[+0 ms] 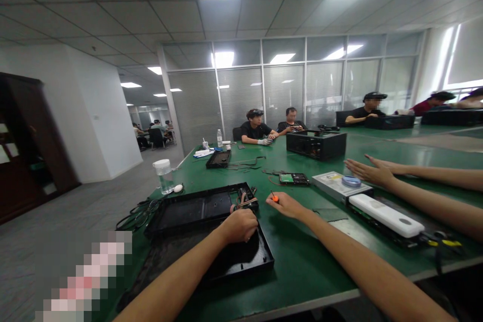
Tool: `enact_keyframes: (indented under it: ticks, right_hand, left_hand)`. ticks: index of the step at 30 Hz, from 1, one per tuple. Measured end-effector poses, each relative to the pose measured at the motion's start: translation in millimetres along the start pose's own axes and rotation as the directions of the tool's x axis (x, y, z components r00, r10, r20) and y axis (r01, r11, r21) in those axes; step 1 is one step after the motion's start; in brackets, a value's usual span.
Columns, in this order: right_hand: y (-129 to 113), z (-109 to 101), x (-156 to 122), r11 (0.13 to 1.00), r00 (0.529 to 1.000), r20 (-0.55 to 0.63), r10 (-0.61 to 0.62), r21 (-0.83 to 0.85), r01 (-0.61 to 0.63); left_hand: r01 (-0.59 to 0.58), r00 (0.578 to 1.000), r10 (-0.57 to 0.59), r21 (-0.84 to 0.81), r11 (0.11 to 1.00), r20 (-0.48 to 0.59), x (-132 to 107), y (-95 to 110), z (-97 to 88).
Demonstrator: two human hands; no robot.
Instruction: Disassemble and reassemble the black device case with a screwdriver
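Note:
My left hand [240,225] is closed, its fingers curled down over the open black plastic casing. Whatever those fingers pinch is hidden. The casing lies as two shallow parts: a rear one [199,211] and a front one [241,256]. Striped ribbon cables [243,202] bunch at the rear part's right corner, just beyond my left hand. To the right of the casing, my right hand [290,207] is closed around a small screwdriver [275,199] with an orange handle, its thin shaft pointing up and left. Beyond that hand rests a hard drive [294,178] with a green circuit board.
At right, a co-worker's hands [372,168] extend over the table near a metal box [335,186] with a blue tape roll [350,181], a long white device [385,215] and yellow-handled pliers [445,242]. Farther back stands a black computer case [316,146]. A jar [163,178] and cables [141,211] lie left.

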State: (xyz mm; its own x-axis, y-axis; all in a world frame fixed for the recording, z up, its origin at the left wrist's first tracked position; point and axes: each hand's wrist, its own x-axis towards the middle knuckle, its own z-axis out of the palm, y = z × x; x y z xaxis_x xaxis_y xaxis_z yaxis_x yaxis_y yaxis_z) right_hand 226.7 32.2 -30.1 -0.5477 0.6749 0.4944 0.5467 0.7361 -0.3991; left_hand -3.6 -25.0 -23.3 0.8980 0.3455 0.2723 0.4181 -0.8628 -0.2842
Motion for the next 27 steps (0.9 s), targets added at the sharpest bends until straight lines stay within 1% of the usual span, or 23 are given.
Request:
enact_keyframes:
  ticks: [3,5,10,16,22,24,27]
  right_hand:
    - [0.8,0.6,0.2,1.000,1.000,0.002,0.012,-0.008,-0.012]
    - [1.7,1.4,0.3,1.000,1.000,0.003,0.022,-0.020,-0.022]
    - [2.0,1.6,0.5,0.999,1.000,0.003,0.019,-0.032,-0.019]
    - [2.0,-1.7,1.3,0.999,1.000,0.001,0.016,-0.037,-0.016]
    - [4.6,-3.3,3.7,0.997,0.998,0.009,0.063,-0.053,-0.062]
    - [6.8,-3.6,4.0,0.998,0.997,0.024,0.067,-0.007,-0.067]
    - [12.4,-6.4,3.8,0.984,0.994,0.053,0.091,0.150,-0.098]
  left_hand:
    - [0.113,0.993,-0.112,0.004,0.994,-0.043,1.7,-2.1,-0.1]
    - [0.176,0.983,-0.175,0.013,0.984,-0.046,2.1,-3.7,3.0]
    - [0.272,0.961,-0.273,-0.038,0.962,-0.038,0.7,-7.2,12.9]
    - [0.268,0.962,-0.272,-0.086,0.960,-0.033,-0.4,-9.2,15.0]
    - [0.260,0.963,-0.266,-0.131,0.957,-0.037,-2.3,-11.7,17.0]
    - [0.249,0.966,-0.256,-0.144,0.958,-0.028,-3.1,-12.3,17.3]
    - [0.222,0.974,-0.227,-0.154,0.963,-0.014,-4.2,-13.4,16.9]
